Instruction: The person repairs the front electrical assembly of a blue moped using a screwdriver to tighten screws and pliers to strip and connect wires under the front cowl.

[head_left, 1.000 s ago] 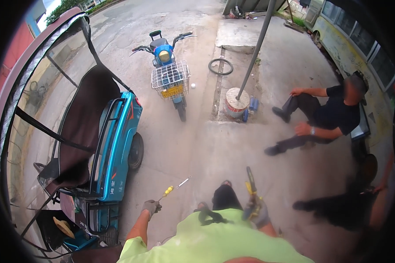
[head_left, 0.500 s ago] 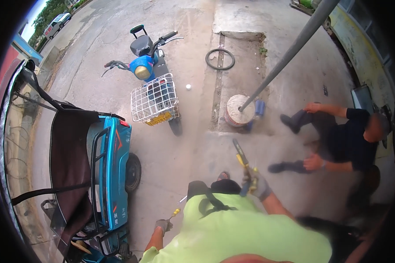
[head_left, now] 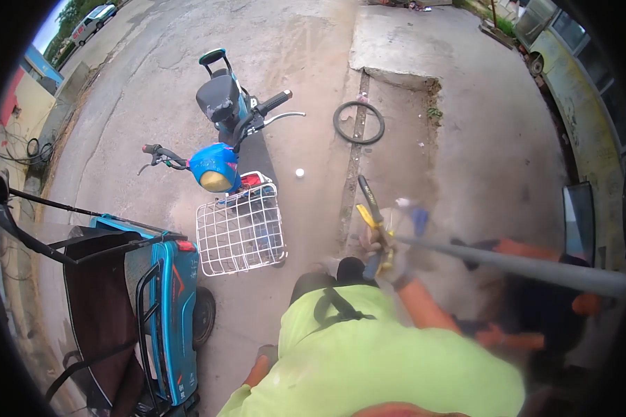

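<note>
Pliers (head_left: pixel 374 219) with yellow-and-dark handles stand up out of the person's gloved right hand (head_left: pixel 386 254), which is closed around the handles, with the dark nose pointing up and slightly left over the concrete ground (head_left: pixel 480 146). The hand and tool are blurred, so the jaws cannot be read. The right forearm runs down to a lime-green shirt (head_left: pixel 368 361) that fills the lower middle of the view. The left hand (head_left: pixel 264 356) shows only as a gloved shape low at the left edge of the shirt; whether it is open or closed, or holds anything, cannot be told. A grey metal pole (head_left: pixel 535 270) slants across the right side, passing just beside the right hand. Behind the pole, a second person in dark clothes (head_left: pixel 535 306) appears as a blur. To the left stands a blue electric scooter (head_left: pixel 219 139) with a white wire basket (head_left: pixel 240 229) on its front. Further left is a blue three-wheeled cart (head_left: pixel 167 306) with a dark canopy. A black rubber tyre ring (head_left: pixel 358 122) lies flat on the ground beyond the pliers, well apart from them.
</note>
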Demonstrator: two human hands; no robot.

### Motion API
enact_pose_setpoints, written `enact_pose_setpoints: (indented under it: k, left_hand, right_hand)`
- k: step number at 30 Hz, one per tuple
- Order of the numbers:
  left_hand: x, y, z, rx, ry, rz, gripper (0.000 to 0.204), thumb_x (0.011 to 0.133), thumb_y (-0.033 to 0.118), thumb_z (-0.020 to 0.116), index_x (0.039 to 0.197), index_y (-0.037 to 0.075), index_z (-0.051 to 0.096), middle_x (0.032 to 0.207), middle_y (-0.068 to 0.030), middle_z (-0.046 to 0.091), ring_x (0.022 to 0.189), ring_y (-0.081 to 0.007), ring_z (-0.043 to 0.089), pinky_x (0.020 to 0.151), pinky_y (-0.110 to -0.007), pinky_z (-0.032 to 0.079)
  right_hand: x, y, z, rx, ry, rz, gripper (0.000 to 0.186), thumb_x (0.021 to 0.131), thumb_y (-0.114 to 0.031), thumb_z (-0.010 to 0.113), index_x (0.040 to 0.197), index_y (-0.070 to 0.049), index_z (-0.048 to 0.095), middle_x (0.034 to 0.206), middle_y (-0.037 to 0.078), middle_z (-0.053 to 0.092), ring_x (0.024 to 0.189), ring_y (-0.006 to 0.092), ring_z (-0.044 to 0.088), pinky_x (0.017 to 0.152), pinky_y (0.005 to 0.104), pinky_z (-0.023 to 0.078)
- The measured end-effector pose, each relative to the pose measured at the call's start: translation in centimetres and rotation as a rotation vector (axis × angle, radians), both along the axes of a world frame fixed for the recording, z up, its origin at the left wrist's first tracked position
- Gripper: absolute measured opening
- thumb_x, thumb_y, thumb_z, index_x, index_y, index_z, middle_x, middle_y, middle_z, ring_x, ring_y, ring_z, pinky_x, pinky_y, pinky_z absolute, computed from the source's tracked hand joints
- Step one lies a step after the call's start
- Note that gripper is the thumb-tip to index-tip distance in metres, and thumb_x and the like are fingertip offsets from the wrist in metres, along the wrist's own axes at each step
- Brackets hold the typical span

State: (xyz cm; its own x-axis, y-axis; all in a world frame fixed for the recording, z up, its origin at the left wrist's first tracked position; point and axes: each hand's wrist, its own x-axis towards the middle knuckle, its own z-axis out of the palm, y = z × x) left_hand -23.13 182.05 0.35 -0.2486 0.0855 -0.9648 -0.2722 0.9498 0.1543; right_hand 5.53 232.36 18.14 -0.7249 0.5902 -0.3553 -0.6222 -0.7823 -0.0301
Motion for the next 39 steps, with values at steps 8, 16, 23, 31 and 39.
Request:
enact_pose_setpoints:
  k: [8,16,23,31,39]
  left_hand:
    - [-9.2,19.7,2.9,0.128,0.06,0.107,0.028,0.106,0.025,0.064,0.105,0.001,0.076,0.093,-0.0128,0.082,0.077,-0.0247,0.079,0.066,-0.038,0.063]
    - [-6.9,38.0,-0.1,-0.003,0.073,0.379,0.029,0.106,0.027,0.064,0.103,0.002,0.077,0.092,-0.0119,0.082,0.077,-0.024,0.079,0.067,-0.038,0.062]
    - [-4.1,57.8,2.7,-0.141,-0.021,0.55,0.03,0.105,0.029,0.064,0.101,0.003,0.078,0.091,-0.0111,0.082,0.078,-0.0234,0.079,0.068,-0.039,0.062]
    - [-7.5,78.7,1.5,-0.083,-0.017,0.716,0.032,0.105,0.031,0.064,0.099,0.004,0.08,0.09,-0.0102,0.082,0.078,-0.0228,0.078,0.069,-0.039,0.062]
    - [-7.6,97.5,-0.5,-0.067,-0.084,0.953,0.034,0.104,0.033,0.064,0.096,0.005,0.081,0.089,-0.0093,0.082,0.078,-0.0221,0.078,0.07,-0.039,0.062]
  right_hand:
    - [-12.8,22.6,-0.6,0.107,-0.253,0.06,0.029,0.106,-0.026,0.071,0.131,-0.011,0.07,0.116,0.002,0.078,0.089,0.0173,0.075,0.077,0.0376,0.064]
    - [-17.2,47.5,-10.4,0.065,-0.294,0.264,0.04,0.103,-0.021,0.074,0.139,-0.009,0.065,0.12,0.002,0.074,0.094,0.0176,0.071,0.082,0.0344,0.061]
    - [-22.4,69.4,-11.7,-0.002,-0.285,0.478,0.049,0.102,-0.023,0.074,0.148,-0.012,0.061,0.129,0.003,0.072,0.096,0.0185,0.07,0.084,0.0344,0.06]
    - [-35.7,87.8,-12.8,0.107,-0.297,0.695,0.04,0.103,-0.032,0.073,0.137,-0.012,0.067,0.11,0.004,0.072,0.093,0.0185,0.069,0.083,0.0354,0.059]
    - [-51.9,101.3,-14.5,0.187,-0.426,0.966,0.038,0.102,-0.028,0.073,0.136,-0.011,0.065,0.11,0.002,0.072,0.09,0.018,0.07,0.076,0.0361,0.061]
